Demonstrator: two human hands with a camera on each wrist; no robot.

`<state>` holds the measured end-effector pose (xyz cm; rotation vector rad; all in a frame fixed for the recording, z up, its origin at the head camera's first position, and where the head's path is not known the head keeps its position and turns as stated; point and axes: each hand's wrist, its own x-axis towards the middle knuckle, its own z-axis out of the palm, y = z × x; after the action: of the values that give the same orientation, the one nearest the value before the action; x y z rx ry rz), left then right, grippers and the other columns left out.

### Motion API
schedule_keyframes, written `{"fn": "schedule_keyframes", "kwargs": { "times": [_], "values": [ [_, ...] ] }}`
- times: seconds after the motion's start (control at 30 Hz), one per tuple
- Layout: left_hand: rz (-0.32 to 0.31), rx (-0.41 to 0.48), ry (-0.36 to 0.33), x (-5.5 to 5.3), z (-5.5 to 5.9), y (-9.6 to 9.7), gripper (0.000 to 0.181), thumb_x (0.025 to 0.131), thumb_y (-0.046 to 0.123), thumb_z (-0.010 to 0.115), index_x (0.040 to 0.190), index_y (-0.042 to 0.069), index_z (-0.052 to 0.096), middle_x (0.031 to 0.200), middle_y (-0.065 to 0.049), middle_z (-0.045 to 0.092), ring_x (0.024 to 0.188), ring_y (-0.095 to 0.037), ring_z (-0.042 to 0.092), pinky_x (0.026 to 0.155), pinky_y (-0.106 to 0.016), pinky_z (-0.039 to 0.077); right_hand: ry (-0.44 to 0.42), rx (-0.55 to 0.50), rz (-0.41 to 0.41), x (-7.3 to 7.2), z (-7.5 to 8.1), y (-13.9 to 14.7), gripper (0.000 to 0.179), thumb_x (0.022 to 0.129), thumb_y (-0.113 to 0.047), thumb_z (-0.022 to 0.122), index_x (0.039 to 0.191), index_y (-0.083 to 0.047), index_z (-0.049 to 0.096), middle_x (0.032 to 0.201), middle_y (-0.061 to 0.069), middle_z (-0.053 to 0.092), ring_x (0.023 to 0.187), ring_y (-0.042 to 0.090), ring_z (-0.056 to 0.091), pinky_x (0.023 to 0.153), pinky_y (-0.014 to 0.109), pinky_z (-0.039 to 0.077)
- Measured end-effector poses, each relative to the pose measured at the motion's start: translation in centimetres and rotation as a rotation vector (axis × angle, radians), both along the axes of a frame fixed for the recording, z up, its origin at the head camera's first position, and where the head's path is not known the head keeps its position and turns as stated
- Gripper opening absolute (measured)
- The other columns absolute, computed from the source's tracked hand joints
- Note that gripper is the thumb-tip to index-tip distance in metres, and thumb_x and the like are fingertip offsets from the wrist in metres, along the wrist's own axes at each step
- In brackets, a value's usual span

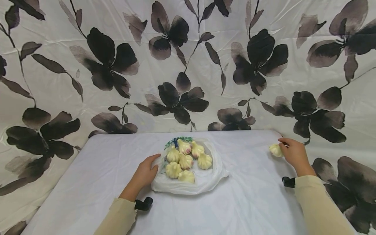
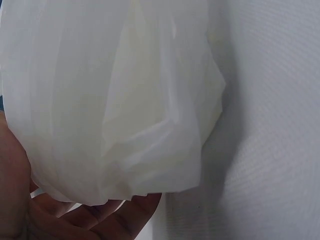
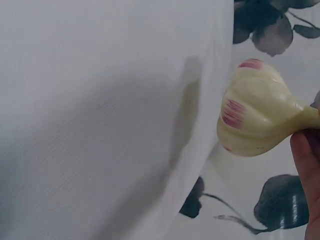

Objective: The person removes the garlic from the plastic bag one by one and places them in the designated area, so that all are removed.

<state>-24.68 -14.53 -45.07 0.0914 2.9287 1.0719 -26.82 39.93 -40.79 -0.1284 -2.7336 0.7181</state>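
Observation:
My right hand (image 1: 295,155) pinches a garlic bulb (image 1: 276,150) by its stem, out at the table's right edge. The right wrist view shows this bulb (image 3: 255,110) pale yellow with pink streaks, thumb and fingers at its neck. Several more garlic bulbs (image 1: 186,162) sit together in a white plastic bag (image 1: 191,189), its mouth spread wide and its rim rolled down. My left hand (image 1: 144,173) rests at the bag's left side, thumb and index finger apart. In the left wrist view, the bag's wall (image 2: 110,100) hides part of the fingers.
A white cloth covers the table (image 1: 246,182). Behind it and around its sides hangs a pale sheet (image 1: 217,81) with dark printed flowers. A green and blue print (image 1: 177,141) shows at the far side of the bag. Black straps circle both wrists.

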Motion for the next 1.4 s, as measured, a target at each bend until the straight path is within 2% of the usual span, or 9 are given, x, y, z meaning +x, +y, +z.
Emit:
{"fn": "schedule_keyframes", "kwargs": {
  "times": [0.4,0.67,0.87,1.23,1.4],
  "values": [
    [0.0,-0.002,0.02,-0.1,-0.2,-0.1,0.05,0.097,0.012,0.044,0.147,0.012,0.041,0.152,-0.018,0.039,0.142,-0.039,0.034,0.115,-0.056,0.031,-0.044,-0.004,-0.055,-0.3,-1.1,1.7,0.036,0.099,-0.015,0.048,0.128,0.004,0.057,0.124,0.03,0.06,0.112,0.045,0.055,0.091,0.059,0.047],
    [-0.016,0.009,0.041,0.1,0.0,-0.1,0.049,0.097,0.011,0.044,0.147,0.01,0.041,0.15,-0.02,0.04,0.141,-0.041,0.035,0.113,-0.058,0.032,-0.038,0.009,-0.053,-0.5,-1.3,1.8,0.035,0.098,-0.013,0.048,0.126,0.006,0.059,0.123,0.032,0.059,0.111,0.048,0.055,0.09,0.06,0.048],
    [-0.016,0.004,0.037,0.1,-0.3,-0.2,0.05,0.097,0.01,0.044,0.147,0.01,0.041,0.15,-0.02,0.04,0.141,-0.041,0.035,0.114,-0.058,0.032,-0.091,-0.012,-0.063,-0.4,-1.9,1.7,0.036,0.099,-0.013,0.047,0.127,0.007,0.057,0.126,0.034,0.056,0.115,0.05,0.052,0.094,0.061,0.047],
    [-0.012,0.019,0.029,0.2,-0.2,-0.2,0.05,0.097,0.01,0.045,0.147,0.01,0.041,0.151,-0.019,0.04,0.142,-0.04,0.034,0.114,-0.057,0.031,-0.116,-0.027,-0.051,-0.4,-1.8,1.6,0.038,0.099,-0.014,0.046,0.129,0.006,0.055,0.13,0.033,0.054,0.12,0.05,0.049,0.098,0.063,0.043],
    [-0.02,0.017,0.043,0.2,-0.2,-0.2,0.05,0.097,0.011,0.045,0.147,0.01,0.041,0.15,-0.019,0.041,0.141,-0.04,0.035,0.114,-0.057,0.032,-0.121,0.001,-0.05,-0.3,-1.3,1.3,0.038,0.099,-0.017,0.047,0.13,0.004,0.055,0.134,0.034,0.05,0.122,0.052,0.046,0.099,0.065,0.041]
  ]
}}
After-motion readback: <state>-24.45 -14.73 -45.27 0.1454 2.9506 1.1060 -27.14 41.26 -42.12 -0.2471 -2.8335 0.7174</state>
